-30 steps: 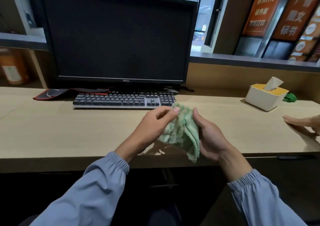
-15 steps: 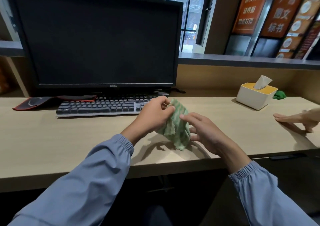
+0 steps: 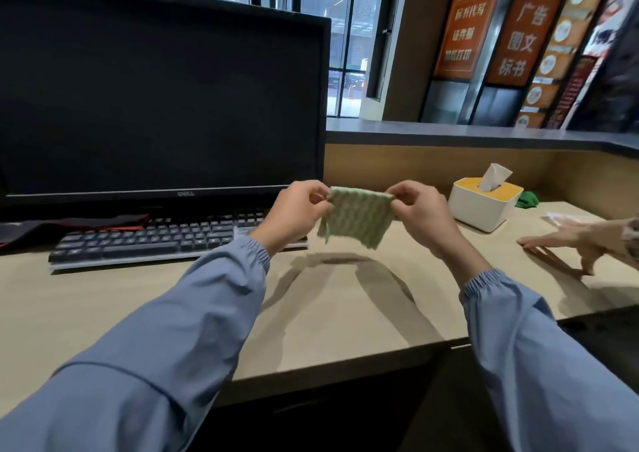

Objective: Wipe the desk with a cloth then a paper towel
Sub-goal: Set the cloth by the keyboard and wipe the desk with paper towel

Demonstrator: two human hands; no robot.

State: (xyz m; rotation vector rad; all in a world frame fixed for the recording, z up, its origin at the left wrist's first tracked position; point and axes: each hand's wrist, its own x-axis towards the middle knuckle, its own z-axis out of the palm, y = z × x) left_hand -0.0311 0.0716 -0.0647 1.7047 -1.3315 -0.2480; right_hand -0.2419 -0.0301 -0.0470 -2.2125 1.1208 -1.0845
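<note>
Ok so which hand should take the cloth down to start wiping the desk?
Probably the right hand: below it the desk is bare, while the left hand hangs by the keyboard. Both pinch the cloth by its top corners.

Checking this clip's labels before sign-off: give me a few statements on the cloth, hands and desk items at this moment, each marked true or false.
1. Both hands hold the green cloth by its top corners, the left hand on one, the right hand on the other. True.
2. The cloth lies flat on the desk. False: it hangs in the air above the desk.
3. A tissue sticks up from the tissue box. True.
4. The monitor shows an open document. False: its screen is dark.
5. The keyboard sits to the right of the tissue box. False: it is to the left, below the monitor.
</note>
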